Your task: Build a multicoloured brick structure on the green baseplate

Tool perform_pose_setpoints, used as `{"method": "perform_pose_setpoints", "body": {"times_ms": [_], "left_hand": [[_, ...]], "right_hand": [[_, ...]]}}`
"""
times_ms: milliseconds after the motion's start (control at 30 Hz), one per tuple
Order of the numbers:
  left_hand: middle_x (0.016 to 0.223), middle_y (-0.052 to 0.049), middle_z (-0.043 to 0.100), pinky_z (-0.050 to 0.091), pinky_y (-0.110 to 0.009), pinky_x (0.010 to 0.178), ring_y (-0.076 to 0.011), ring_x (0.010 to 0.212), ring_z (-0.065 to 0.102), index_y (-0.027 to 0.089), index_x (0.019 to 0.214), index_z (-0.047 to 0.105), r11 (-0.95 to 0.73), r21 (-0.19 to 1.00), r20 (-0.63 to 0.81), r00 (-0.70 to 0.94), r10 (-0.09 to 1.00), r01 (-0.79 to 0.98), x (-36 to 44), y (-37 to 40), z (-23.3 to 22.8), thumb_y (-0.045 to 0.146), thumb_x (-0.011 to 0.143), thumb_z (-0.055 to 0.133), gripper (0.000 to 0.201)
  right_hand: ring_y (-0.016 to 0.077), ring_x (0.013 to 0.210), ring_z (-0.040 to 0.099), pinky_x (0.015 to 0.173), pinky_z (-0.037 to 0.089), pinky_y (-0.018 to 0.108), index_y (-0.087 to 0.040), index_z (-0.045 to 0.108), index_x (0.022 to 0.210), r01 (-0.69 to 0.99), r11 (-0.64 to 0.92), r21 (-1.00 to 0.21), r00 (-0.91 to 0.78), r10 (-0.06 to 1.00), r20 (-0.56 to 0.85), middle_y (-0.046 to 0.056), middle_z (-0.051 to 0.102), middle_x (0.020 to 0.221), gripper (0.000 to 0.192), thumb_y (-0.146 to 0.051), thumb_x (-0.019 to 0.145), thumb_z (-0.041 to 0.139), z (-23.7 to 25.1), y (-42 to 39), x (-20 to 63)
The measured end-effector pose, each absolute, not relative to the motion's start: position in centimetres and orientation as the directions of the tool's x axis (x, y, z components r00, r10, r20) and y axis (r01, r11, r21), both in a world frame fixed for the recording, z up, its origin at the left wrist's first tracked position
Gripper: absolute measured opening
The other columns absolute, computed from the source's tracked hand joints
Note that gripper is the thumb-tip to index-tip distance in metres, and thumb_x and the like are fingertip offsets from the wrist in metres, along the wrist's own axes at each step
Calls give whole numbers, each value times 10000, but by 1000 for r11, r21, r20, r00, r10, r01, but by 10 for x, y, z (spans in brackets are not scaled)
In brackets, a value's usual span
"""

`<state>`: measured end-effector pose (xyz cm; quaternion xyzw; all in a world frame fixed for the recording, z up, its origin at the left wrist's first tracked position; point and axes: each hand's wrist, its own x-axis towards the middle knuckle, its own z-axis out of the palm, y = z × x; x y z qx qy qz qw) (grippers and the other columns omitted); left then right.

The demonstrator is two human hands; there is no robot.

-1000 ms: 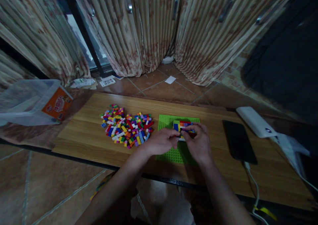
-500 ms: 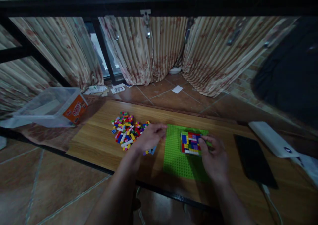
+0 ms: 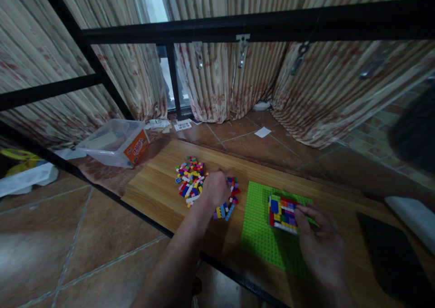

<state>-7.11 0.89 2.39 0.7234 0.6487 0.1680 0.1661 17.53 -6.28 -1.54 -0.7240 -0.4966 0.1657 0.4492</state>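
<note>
Left hand: our left hand (image 3: pixel 215 188) lies palm down in the pile of loose bricks (image 3: pixel 200 185), fingers curled into it. We cannot tell whether it has pinched a brick; the fingertips are hidden.

Right hand: our right hand (image 3: pixel 317 238) rests on the green baseplate (image 3: pixel 261 235), fingertips touching the near right edge of the brick block (image 3: pixel 282 214). It steadies the block without closing round it; the fingers are loosely bent.

Brick block: a squat, many-coloured slab, several layers high, seated on the far right part of the baseplate, just ahead of our right hand and well to the right of our left.

Progress, as we judge it: the block is part built, with its top face closed. Most of the baseplate is bare studs, and a large heap of bricks is unused, so a good deal looks left.

Orientation: the block sits flat, studs up. Its long axis runs roughly left to right, parallel with the near edge of the counter (image 3: pixel 159 194). The baseplate is slightly skewed to that edge.

Beyond left hand: a clear plastic tub (image 3: pixel 113 142) with an orange label, on the floor past the counter's left end.

Right of right hand: a dark phone (image 3: pixel 394 258) lying flat.
</note>
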Motion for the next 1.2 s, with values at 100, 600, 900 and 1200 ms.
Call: {"method": "perform_pose_setpoints", "body": {"times_ms": [100, 600, 900, 1200], "left_hand": [[1015, -101, 705, 496, -298, 903, -211, 974, 651, 192, 1048, 729, -168, 395, 58, 158, 986, 903, -57, 9, 18, 131, 827, 522, 308], [807, -23, 707, 462, -232, 700, -143, 743, 621, 160, 869, 723, -221, 843, 70, 306, 950, 491, -47, -9, 16, 205, 840, 585, 148], [757, -7, 665, 438, -227, 705, -114, 713, 569, 126, 818, 694, 83, 993, -108, 412, 905, 78, -10, -21, 20, 166, 766, 651, 79], [693, 11, 630, 420, -224, 629, -75, 598, 524, 107, 854, 675, 269, 948, -175, 426, 887, -172, -3, -21, 17, 272, 697, 741, 238]], "right_hand": [[303, 1055, 601, 941, 457, 483, -188, 706, 914, 593, -108, -798, 433, 878, 203, 124, 629, 1168, 425, -569, 787, 568, -15, -63, 175], [260, 996, 629, 907, 478, 439, -180, 713, 859, 539, -42, -841, 465, 848, 255, 112, 673, 1065, 333, -481, 815, 578, -9, -61, 176], [211, 964, 635, 894, 493, 397, -211, 687, 921, 529, 151, -835, 287, 894, 343, 70, 689, 1005, 217, -384, 884, 560, 0, -65, 165], [229, 1038, 626, 927, 489, 428, -255, 667, 1106, 582, 269, -767, 60, 927, 371, 67, 696, 1098, 275, -384, 869, 615, 2, -72, 159]]}}
